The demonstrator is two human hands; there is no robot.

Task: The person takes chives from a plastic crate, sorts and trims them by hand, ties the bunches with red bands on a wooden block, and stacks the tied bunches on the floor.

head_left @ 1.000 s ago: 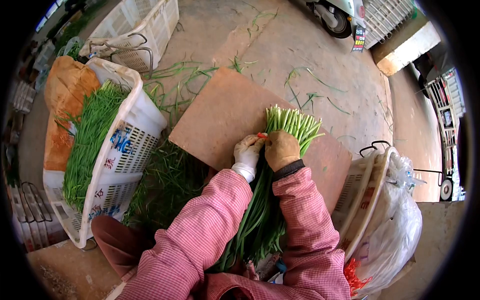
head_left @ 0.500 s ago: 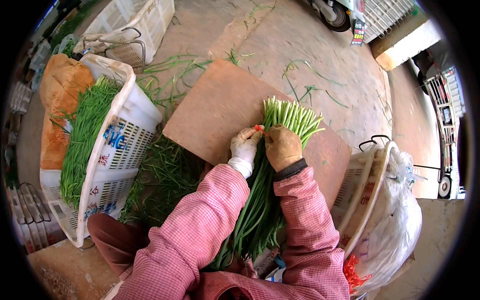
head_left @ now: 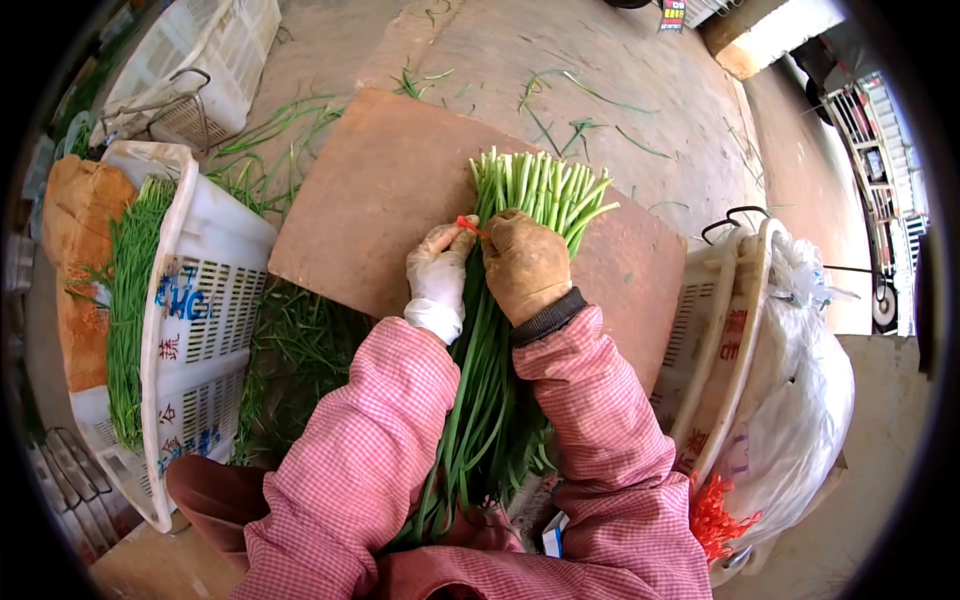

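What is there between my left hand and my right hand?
The head view shows a red tie reaching from the left hand to the right hand, with the green bunch in the gap below.

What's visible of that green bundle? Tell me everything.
The bundle is many slim, fresh-looking plant stalks, pale at the blunt ends, darkening into long, limp leaves. It lies across the brown board, blunt ends on the far side, leaves trailing off the near edge. The gloved right hand rests on it; a red tie runs from there to the gloved left hand. Whether the tie encircles it is hidden.
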